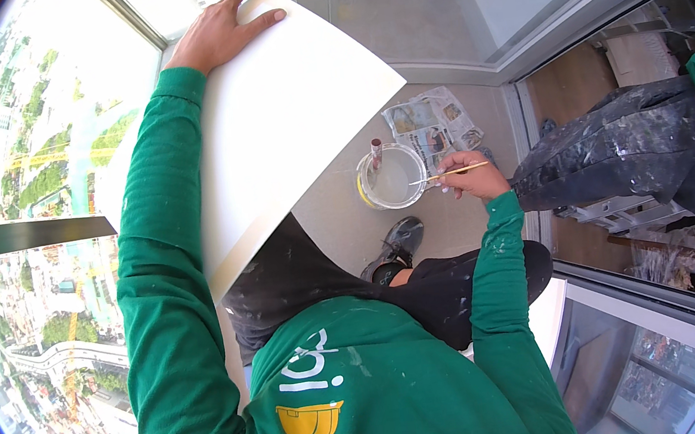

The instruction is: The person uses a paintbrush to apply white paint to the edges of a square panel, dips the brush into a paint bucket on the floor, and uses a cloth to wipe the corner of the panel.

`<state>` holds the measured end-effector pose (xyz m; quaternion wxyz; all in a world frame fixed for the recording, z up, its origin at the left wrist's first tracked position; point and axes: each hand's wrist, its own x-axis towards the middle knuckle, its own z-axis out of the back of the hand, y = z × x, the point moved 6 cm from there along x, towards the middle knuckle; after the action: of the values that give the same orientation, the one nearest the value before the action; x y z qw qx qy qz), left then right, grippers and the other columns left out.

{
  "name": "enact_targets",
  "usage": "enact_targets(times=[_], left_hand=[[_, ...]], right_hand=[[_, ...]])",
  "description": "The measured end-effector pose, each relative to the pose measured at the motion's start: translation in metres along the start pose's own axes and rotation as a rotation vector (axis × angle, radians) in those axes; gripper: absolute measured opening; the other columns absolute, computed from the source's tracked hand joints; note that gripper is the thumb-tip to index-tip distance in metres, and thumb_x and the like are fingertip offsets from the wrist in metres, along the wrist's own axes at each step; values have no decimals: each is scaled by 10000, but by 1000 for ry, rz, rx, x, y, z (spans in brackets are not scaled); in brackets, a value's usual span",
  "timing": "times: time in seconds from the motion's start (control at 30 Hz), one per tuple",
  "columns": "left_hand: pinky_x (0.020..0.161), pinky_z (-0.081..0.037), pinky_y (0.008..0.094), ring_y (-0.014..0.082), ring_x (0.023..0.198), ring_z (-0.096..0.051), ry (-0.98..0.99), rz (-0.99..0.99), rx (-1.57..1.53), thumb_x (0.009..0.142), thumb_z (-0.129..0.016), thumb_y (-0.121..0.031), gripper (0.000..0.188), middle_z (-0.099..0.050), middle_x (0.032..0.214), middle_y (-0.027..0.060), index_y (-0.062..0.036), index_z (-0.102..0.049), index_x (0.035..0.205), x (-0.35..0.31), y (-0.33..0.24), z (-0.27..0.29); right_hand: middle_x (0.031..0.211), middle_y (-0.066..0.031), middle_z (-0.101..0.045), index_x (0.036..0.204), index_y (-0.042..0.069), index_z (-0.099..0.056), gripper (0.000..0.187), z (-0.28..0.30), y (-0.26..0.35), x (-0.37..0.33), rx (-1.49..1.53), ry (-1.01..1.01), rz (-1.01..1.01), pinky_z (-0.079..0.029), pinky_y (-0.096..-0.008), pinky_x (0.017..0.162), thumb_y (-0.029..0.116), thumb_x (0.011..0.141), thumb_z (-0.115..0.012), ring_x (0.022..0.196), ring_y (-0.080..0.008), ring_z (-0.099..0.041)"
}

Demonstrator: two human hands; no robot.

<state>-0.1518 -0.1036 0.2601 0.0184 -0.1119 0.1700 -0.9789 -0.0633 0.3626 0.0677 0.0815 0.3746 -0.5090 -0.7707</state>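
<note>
My left hand [221,33] grips the far edge of a large white panel [289,94], its thumb on the face and forefinger stretched along the edge; the other fingers are partly hidden. The panel slopes across my left side to my thigh. My right hand [474,177] pinches a thin brush [467,168] with a light wooden handle. The brush's pale tip is over the right rim of a round plastic bucket [368,193]. Inside the bucket's far side leans a reddish-brown handle-like piece [377,151]. Newspaper sheets [432,124] lie on the floor beyond it.
Tall windows [29,169] rise at my left, with a dark frame bar [29,237]. On the right, past a sliding door track [633,277], another person in paint-marked dark trousers [616,145] stands by a metal ladder [624,211]. My shoe [401,243] is near the bucket.
</note>
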Motion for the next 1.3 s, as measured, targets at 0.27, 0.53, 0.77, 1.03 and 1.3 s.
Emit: enact_targets(times=[0.27, 0.53, 0.77, 1.03, 1.3], left_hand=[[996, -572, 484, 334, 897, -766, -34, 22, 21, 884, -544, -796, 858, -724, 1160, 241, -216, -500, 1515, 2, 7, -2], [1017, -542, 480, 366, 988, -703, -15, 44, 19, 899, -591, -716, 835, -680, 1226, 274, -167, -483, 1519, -2, 2, 3], [1137, -435, 492, 457, 1308, -573, 114, 115, -50, 907, -619, -629, 866, -612, 1362, 318, -62, -441, 1537, -16, -40, 38], [1142, -434, 494, 451, 1315, -571, 143, 104, -17, 895, -611, -657, 882, -615, 1369, 302, -77, -445, 1538, -15, -45, 35], [1158, -421, 505, 444, 1344, -550, 149, 108, -24, 896, -604, -665, 883, -588, 1417, 286, -89, -441, 1545, -14, -45, 31]], right_hand=[[937, -164, -738, 1028, 27, -636, 99, -8, 85, -45, 671, 70, 494, -565, -268, 552, 19, 931, -652, 761, -196, -726], [944, -163, -744, 1042, 22, -643, 157, -72, 146, -63, 561, -54, 718, -584, -270, 621, -63, 910, -644, 820, -199, -738], [898, -117, -746, 971, 17, -672, 181, -112, 198, -93, 143, -288, 892, -574, -266, 680, -85, 824, -699, 743, -140, -709], [823, -125, -698, 925, 19, -651, 254, -127, 213, -105, -80, -382, 1067, -562, -333, 645, -100, 711, -717, 690, -253, -677], [817, -121, -682, 927, 19, -643, 280, -137, 214, -108, -142, -390, 1099, -560, -348, 622, -103, 690, -727, 672, -273, -667]])
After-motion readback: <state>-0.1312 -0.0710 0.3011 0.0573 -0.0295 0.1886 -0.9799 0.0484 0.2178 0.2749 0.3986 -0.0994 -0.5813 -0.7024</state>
